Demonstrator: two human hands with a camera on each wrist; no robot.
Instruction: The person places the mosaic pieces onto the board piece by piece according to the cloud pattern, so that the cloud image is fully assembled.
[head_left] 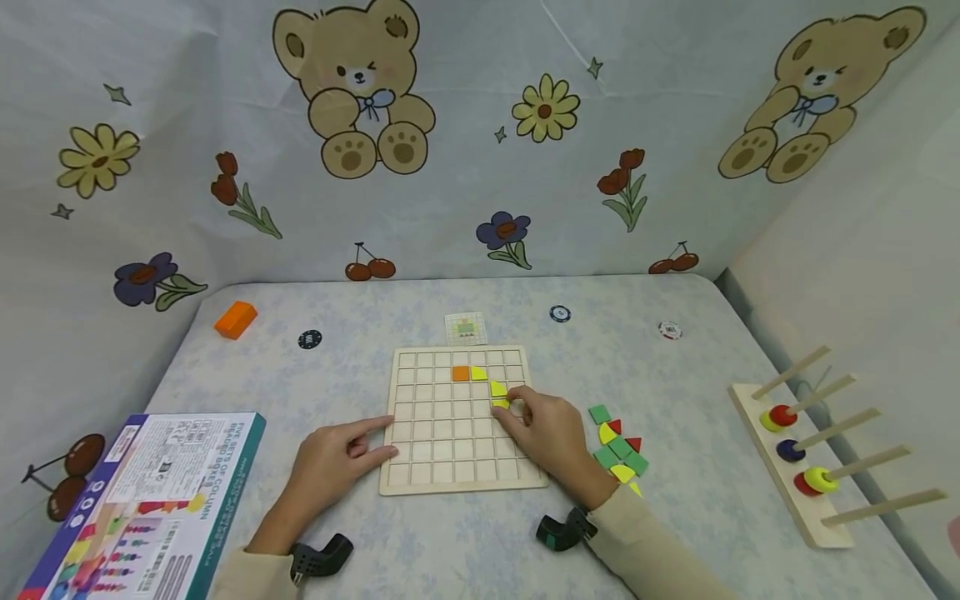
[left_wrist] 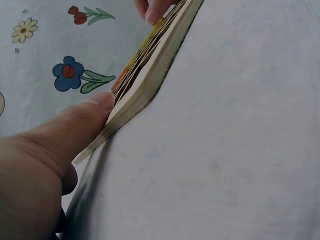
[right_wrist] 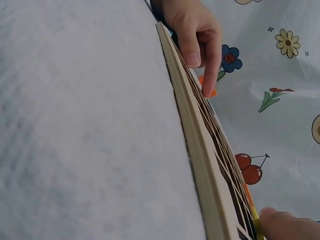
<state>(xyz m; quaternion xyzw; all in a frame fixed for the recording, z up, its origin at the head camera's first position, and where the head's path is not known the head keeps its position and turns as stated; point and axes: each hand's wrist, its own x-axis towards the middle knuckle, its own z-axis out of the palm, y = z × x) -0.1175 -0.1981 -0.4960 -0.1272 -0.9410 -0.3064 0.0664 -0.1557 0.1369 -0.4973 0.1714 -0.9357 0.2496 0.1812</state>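
Note:
A wooden grid board [head_left: 442, 476] lies on the table before me. An orange square tile [head_left: 461, 373], a yellow tile with one curved side [head_left: 478, 373] and a second such yellow tile [head_left: 498, 388] sit in its cells. Just below them, my right hand [head_left: 551, 429] pinches another yellow tile [head_left: 499, 403] between thumb and index finger, low over a cell; the fingers partly cover it. My left hand [head_left: 333, 462] rests at the board's left edge, thumb and index finger extended against it. In the left wrist view, the left thumb [left_wrist: 82, 120] touches the board's rim.
Loose green, red and yellow tiles [head_left: 618, 447] lie right of the board. A small pattern card [head_left: 466, 328] is behind it. A printed box [head_left: 161, 500] stands left, a peg stand with rings [head_left: 791, 467] right. An orange block [head_left: 236, 320] and several chips [head_left: 310, 339] lie farther back.

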